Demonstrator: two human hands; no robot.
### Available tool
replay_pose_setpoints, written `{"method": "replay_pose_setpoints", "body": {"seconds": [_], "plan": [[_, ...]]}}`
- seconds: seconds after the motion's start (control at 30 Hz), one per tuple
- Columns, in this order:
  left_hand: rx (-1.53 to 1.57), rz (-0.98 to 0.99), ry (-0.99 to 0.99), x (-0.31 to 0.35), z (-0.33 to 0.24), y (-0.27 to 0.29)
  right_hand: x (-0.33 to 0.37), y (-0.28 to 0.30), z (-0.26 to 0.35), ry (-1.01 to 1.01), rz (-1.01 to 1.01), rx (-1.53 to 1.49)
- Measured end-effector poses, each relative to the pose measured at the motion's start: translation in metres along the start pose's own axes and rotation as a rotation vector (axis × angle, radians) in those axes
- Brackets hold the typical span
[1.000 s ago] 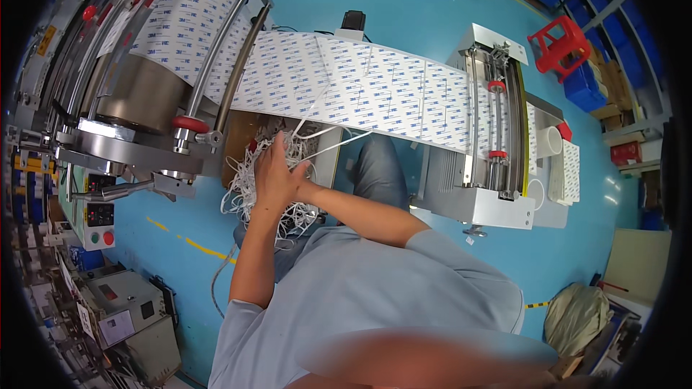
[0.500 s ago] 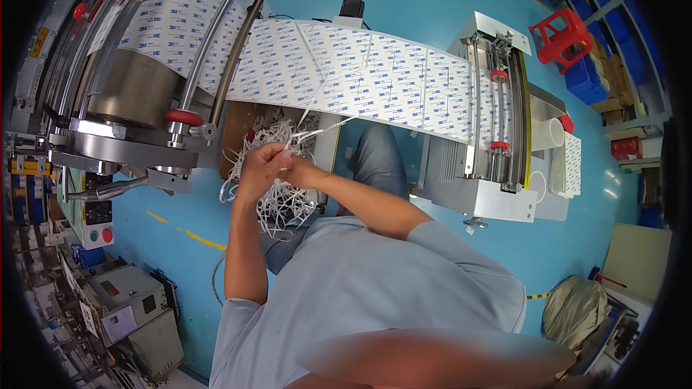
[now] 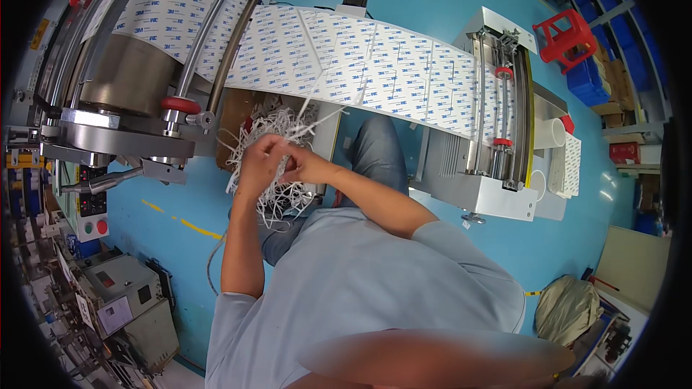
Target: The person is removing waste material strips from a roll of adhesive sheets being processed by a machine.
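Note:
My left hand (image 3: 261, 162) and my right hand (image 3: 304, 165) meet over a tangled heap of thin white strips (image 3: 277, 205). The left fingers are curled into a pinch, and a white strip (image 3: 322, 118) seems to run to them. My right fingers are bent in close to the left ones; what they hold is hidden. Just beyond the hands stretches a wide white printed web (image 3: 281, 54) with cut lines across it. One narrow strip (image 3: 305, 106) hangs from its near edge toward the heap.
At the left stands a roller machine with a metal drum (image 3: 130, 75) and a guide bar (image 3: 234, 43). A second roller unit (image 3: 468, 194) carries the web's right end. My knee (image 3: 378, 148) is under the web. A red stool (image 3: 566, 37) stands at far right.
The strip pulled between web and hands has slackened, its loose end now lying lower left of where it was. My hands have shifted slightly, the right hand's fingers curling apart from the strip.

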State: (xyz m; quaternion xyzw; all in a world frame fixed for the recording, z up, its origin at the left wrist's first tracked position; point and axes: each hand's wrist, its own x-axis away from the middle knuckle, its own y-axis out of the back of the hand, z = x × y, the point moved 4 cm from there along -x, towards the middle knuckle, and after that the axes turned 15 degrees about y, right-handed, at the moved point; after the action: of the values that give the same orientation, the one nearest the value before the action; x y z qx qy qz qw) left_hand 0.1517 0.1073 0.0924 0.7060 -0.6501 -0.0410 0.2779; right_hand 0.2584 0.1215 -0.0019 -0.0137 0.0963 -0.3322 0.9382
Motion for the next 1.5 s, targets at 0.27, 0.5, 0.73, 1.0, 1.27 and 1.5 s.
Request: {"method": "replay_pose_setpoints", "body": {"seconds": [0.27, 0.5, 0.73, 1.0, 1.27, 1.5], "plan": [[-0.043, 0.074, -0.03, 0.009, -0.009, -0.032, -0.008, 0.019, 0.009, 0.338, -0.08, 0.257], [0.057, 0.029, 0.066, 0.011, 0.013, 0.011, 0.004, 0.027, 0.003, -0.055, -0.05, 0.048], [-0.077, 0.053, 0.083, 0.018, 0.023, 0.033, -0.003, 0.038, 0.013, -0.029, -0.082, -0.011], [0.173, -0.003, 0.204, 0.017, 0.08, 0.051, -0.002, 0.07, -0.002, -0.013, -0.087, -0.112], [0.238, -0.004, 0.316, -0.012, 0.108, 0.024, -0.028, 0.086, 0.002, 0.192, -0.24, -0.626], [0.133, -0.036, 0.424, -0.029, 0.111, 0.024, -0.036, 0.113, -0.037, 0.143, -0.37, -0.954]]}}
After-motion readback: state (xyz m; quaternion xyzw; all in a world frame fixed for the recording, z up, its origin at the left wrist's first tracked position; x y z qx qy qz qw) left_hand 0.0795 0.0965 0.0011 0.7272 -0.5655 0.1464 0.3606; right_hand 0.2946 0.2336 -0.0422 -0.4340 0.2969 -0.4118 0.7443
